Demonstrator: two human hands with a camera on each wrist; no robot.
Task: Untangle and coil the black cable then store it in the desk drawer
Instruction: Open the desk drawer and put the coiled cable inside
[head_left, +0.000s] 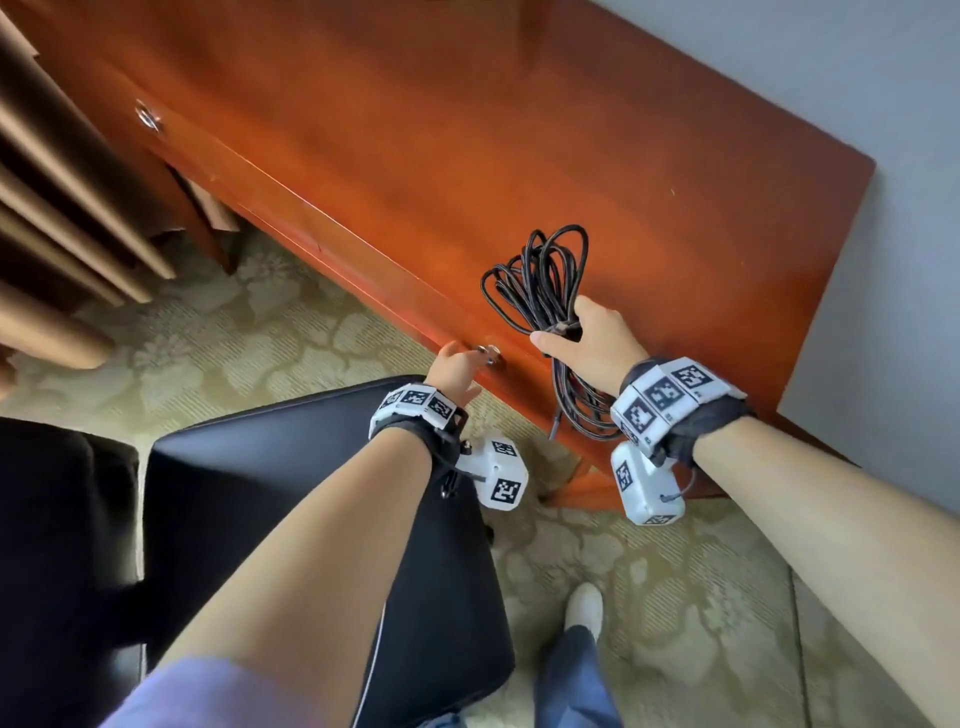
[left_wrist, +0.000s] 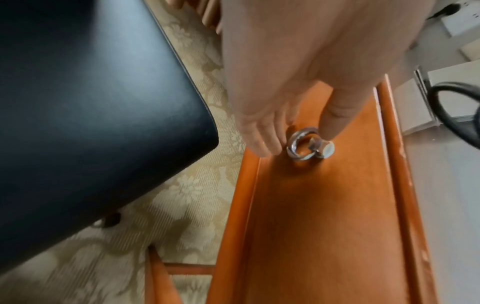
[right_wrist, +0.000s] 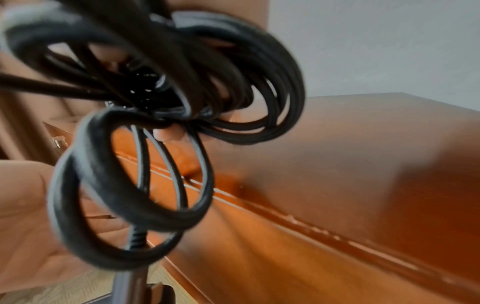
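Right hand (head_left: 597, 340) gripping coiled black cable (head_left: 545, 280), left hand (left_wrist: 272, 98) (fingers relaxed) touching drawer ring pull (left_wrist: 302, 145), black chair (head_left: 322, 467) beside.

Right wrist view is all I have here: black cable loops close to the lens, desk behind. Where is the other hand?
Observer: The left hand is at the metal ring pull on the drawer front.
Operator: Does it grip the ring?
Observer: Fingertips are at it; no closed grip shows.
Operator: Is the drawer open?
Observer: No, it looks closed.
Operator: Is the black cable coiled?
Observer: Yes, the right hand holds the bundle above the desk edge.
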